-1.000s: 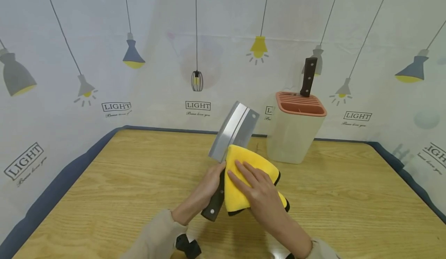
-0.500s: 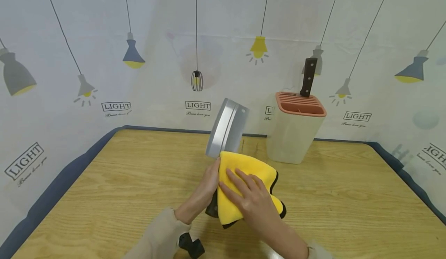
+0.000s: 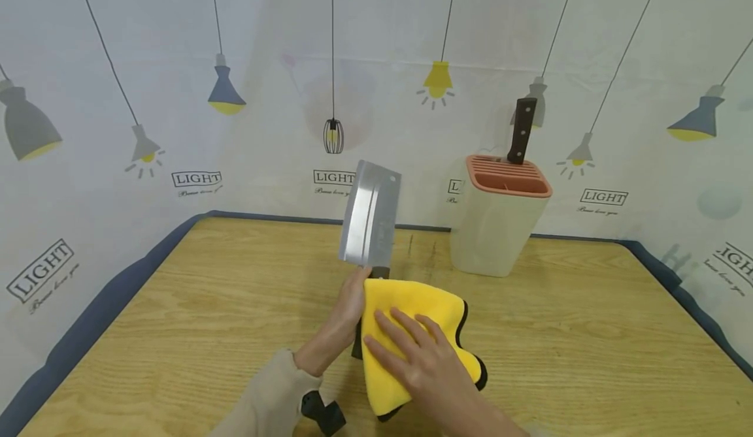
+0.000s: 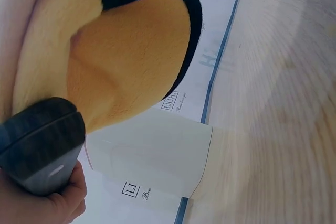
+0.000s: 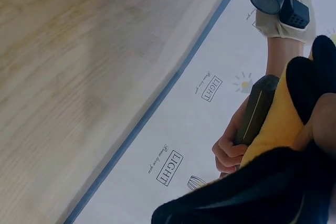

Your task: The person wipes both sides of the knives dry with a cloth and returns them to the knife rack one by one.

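My left hand (image 3: 340,316) grips the dark riveted handle of a cleaver (image 3: 370,218), held up over the table with its broad steel blade pointing away. A folded yellow cloth (image 3: 420,295) with black edging covers much of the handle. My right hand (image 3: 432,368) holds the cloth against the handle, its fingers spread over the yellow side; the thumb is hidden in the head view. The left wrist view shows the handle's butt end (image 4: 50,148) beside the cloth. From the right wrist, the left hand's fingers (image 5: 229,150) curl round the handle.
A white knife block (image 3: 488,234) with a slotted orange top stands at the back right. One dark-handled knife (image 3: 521,130) is upright in it. Behind the wooden table (image 3: 194,306) hangs a lamp-printed backdrop (image 3: 265,117). A black wrist camera (image 3: 322,414) sits at the left sleeve.
The cloth and right hand have slid down the handle toward the person, baring the blade's base. The cleaver has shifted left and turned more upright in the head view.
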Action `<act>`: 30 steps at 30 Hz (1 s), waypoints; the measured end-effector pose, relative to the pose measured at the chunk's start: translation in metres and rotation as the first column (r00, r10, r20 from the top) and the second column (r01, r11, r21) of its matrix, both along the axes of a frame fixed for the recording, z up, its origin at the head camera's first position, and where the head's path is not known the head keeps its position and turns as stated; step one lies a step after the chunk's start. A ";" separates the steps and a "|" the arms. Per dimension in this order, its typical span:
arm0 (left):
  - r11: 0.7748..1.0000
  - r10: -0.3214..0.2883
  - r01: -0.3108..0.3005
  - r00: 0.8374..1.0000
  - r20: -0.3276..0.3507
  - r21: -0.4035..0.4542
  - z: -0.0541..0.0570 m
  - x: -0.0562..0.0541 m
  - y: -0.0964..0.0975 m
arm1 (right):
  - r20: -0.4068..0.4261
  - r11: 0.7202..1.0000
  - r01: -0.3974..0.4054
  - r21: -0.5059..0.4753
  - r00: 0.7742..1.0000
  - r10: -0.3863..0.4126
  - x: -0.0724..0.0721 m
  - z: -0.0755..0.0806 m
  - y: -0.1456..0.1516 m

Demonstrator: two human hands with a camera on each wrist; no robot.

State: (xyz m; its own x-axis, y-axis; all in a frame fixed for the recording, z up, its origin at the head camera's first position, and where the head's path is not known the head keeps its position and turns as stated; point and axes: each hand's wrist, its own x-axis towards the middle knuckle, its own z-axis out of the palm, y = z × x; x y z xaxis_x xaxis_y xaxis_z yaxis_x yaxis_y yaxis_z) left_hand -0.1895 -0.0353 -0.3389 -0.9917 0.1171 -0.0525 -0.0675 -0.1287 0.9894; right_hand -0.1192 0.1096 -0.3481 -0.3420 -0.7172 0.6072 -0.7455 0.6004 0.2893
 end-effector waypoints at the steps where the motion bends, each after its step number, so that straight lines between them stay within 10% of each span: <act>1: 1.000 -0.004 0.004 1.000 -0.008 0.007 0.000 0.000 0.000 | 0.000 1.000 -0.008 0.002 1.000 0.008 0.001 0.000 0.001; 30: 0.999 -0.001 0.000 1.000 0.010 0.044 0.003 -0.005 -0.001 | -0.048 0.997 0.017 0.077 0.999 -0.014 -0.007 0.008 0.005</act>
State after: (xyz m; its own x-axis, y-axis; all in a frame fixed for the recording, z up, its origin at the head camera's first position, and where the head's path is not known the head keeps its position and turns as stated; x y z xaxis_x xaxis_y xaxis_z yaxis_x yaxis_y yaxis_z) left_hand -0.1940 -0.0368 -0.3363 -0.9911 0.1199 -0.0573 -0.0775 -0.1717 0.9821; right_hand -0.1264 0.1143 -0.3405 -0.3256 -0.7576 0.5658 -0.7207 0.5862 0.3701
